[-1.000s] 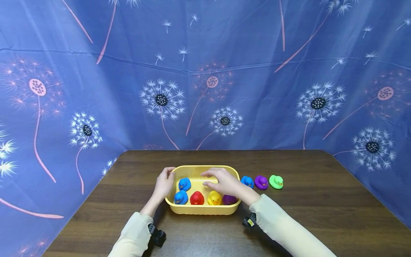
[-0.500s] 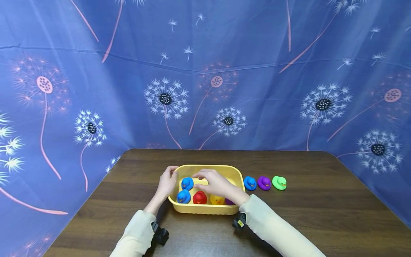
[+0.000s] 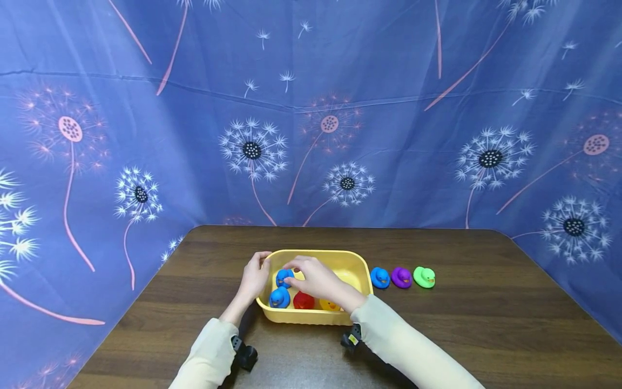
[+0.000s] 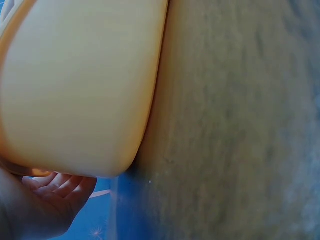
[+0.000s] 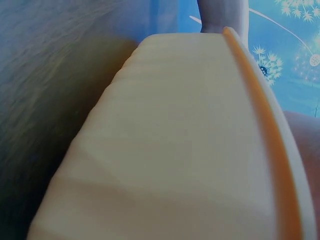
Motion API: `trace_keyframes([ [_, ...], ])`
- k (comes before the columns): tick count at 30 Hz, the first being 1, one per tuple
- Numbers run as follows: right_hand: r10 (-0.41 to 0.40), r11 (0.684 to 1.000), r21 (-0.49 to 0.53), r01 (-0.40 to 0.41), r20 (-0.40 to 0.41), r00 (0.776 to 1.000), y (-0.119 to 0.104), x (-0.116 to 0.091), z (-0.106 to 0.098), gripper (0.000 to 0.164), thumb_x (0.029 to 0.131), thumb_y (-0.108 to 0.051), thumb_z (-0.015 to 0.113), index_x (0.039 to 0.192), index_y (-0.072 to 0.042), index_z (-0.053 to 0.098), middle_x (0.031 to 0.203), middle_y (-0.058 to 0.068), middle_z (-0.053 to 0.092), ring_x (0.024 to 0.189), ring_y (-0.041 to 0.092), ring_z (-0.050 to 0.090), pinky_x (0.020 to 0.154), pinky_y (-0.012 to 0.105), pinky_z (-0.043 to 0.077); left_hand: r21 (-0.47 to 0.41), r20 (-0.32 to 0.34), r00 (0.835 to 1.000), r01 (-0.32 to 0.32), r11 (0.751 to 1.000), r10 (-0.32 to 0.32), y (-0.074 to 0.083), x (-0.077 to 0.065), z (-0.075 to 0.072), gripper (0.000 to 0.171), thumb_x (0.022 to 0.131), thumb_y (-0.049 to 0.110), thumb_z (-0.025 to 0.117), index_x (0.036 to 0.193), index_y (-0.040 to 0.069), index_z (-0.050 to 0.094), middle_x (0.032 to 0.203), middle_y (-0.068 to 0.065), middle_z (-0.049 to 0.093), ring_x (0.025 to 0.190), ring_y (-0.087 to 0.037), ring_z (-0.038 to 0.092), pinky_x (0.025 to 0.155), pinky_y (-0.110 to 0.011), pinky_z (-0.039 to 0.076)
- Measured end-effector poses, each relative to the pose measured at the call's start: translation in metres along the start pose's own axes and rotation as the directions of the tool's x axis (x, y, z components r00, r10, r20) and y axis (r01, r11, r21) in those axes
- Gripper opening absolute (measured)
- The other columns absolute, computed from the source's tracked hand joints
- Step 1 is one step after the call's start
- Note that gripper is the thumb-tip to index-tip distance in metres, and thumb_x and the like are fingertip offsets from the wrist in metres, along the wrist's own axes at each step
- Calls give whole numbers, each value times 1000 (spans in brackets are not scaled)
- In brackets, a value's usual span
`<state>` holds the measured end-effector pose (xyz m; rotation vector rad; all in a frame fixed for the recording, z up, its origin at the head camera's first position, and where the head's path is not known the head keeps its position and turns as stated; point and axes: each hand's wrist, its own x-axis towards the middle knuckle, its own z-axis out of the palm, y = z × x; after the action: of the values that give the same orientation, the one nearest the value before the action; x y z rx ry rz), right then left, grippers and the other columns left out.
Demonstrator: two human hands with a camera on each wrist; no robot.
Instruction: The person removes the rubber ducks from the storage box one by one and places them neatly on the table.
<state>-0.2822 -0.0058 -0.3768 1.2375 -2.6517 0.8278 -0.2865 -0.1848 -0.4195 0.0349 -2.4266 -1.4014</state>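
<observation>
No legible text or numbers; yellow label (image 3: 352, 339) on right wrist camera (image 3: 346, 341) too small to read.

Cream sleeves (image 3: 206, 346); black wrist cameras (image 3: 247, 357), right bearing yellow label (image 3: 353, 339).

Near the front edge of the tub (image 3: 313, 318), the yellow duck (image 3: 329, 306) is largely covered by the right wrist (image 3: 346, 296) and the red duck (image 3: 303, 302) partly by the right hand (image 3: 313, 277). Near the tub's left edge, the rear blue duck (image 3: 280, 277) is partly covered by fingertips (image 3: 290, 265); whether it is touched cannot be told. Both sleeves (image 3: 413, 346) are cut off by the head view's lower edge. The table (image 4: 225, 100) is blurred in the left wrist view.
</observation>
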Motion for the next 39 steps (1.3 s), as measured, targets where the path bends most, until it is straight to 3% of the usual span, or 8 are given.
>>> trace_keyframes([
  [13,74,992,-104,-67,65,995,-4,13,4,31,86,-18,67,113,-4,66,111,9,67,104,23,62,91,34,50,9,-14,1000,-25,1000,25,-1,-2,0,26,94,5,46,115,-6,56,101,-23,64,95,-32,60,86,-45,47],
  [19,65,987,-150,-54,65,996,-4,18,7,31,86,-17,67,114,-4,66,114,8,66,107,22,61,93,33,49,-4,-15,999,-29,1000,29,-1,-3,0,26,94,5,46,115,-7,56,103,-24,64,96,-34,61,86,-46,47],
  [29,52,985,-171,-29,133,990,-5,20,11,36,87,-17,65,122,-6,63,128,8,60,119,23,55,100,35,44,4,-19,999,-44,999,44,-1,1,0,26,94,4,46,115,-6,56,101,-23,65,96,-33,60,85,-45,47],
  [34,73,983,-180,-44,160,984,-5,20,12,36,88,-18,64,122,-8,63,126,7,60,118,22,56,99,35,44,3,-17,999,-34,999,34,0,0,0,26,94,5,46,116,-6,56,101,-22,64,95,-33,60,85,-45,47],
  [39,84,981,-186,-56,147,985,-5,18,13,35,86,-20,66,119,-7,65,117,8,61,104,21,60,94,32,48,12,-10,1000,-19,1000,19,0,-2,1,26,94,6,46,116,-5,56,102,-22,64,96,-32,60,85,-45,48],
])
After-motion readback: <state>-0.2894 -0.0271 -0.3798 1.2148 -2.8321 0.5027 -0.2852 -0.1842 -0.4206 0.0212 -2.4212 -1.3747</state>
